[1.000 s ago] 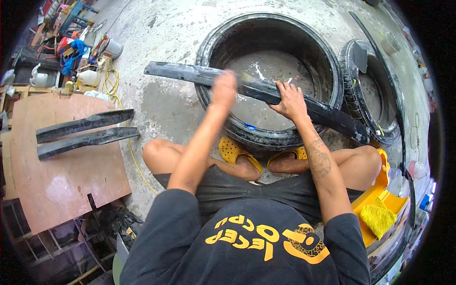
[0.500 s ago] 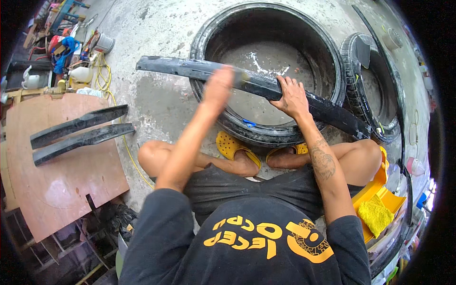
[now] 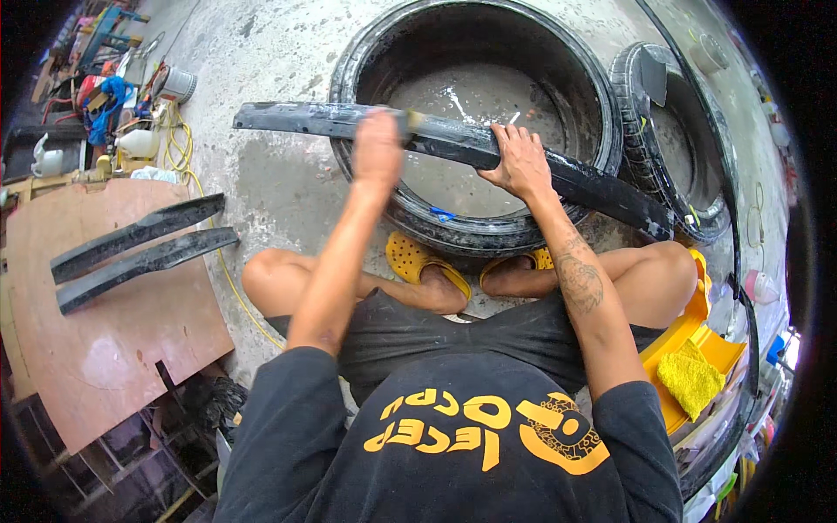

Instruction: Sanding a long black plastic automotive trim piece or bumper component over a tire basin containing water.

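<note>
A long black trim strip (image 3: 602, 190) with whitish smears lies slantwise across the open top of a large tyre (image 3: 346, 83). Its left end juts past the tyre's rim. My right hand (image 3: 520, 163) grips the strip right of its middle, fingers over the far edge and thumb on the near side. Left of it, my left hand (image 3: 378, 150) is on the strip's upper face, blurred by motion. Beside its fingers shows a small dark block with a tan edge (image 3: 410, 125), apparently held in that hand; its exact kind is unclear.
Two dark trim pieces (image 3: 144, 228) (image 3: 148, 268) lie on a brown board (image 3: 105, 349) at left. A yellow cable (image 3: 202, 179) runs over the floor. A second tyre (image 3: 629, 113) stands at right, near a long black strip (image 3: 731, 166). A yellow cloth (image 3: 690, 379) lies lower right.
My left hand has slid a little left along the strip with the small block. My right hand keeps its grip. The whole view has shifted slightly.
</note>
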The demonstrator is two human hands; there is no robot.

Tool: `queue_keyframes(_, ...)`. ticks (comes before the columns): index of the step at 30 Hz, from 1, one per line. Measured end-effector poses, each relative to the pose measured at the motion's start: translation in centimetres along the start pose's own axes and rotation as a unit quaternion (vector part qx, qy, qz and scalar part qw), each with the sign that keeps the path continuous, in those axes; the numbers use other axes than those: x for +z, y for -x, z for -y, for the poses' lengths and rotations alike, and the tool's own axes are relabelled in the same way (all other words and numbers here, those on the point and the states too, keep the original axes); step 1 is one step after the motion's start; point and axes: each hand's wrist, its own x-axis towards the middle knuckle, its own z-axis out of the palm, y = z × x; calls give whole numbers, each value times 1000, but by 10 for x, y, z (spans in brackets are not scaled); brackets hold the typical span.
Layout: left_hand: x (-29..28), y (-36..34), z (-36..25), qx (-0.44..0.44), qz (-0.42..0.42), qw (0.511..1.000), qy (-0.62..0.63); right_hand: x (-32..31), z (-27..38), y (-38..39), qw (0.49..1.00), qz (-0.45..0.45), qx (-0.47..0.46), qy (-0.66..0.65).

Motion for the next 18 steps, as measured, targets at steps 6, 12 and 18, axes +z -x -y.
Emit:
queue_keyframes(6,2,11,-95,5,112,941,320,6,-12,3,998,-21,-42,-41)
queue_keyframes(12,-143,19,-33,-300,-75,940,140,-40,-82,32,992,123,3,32)
queue_keyframes(18,-51,30,4,90,-1,987,135,-11,-39,9,999,-16,-48,13)
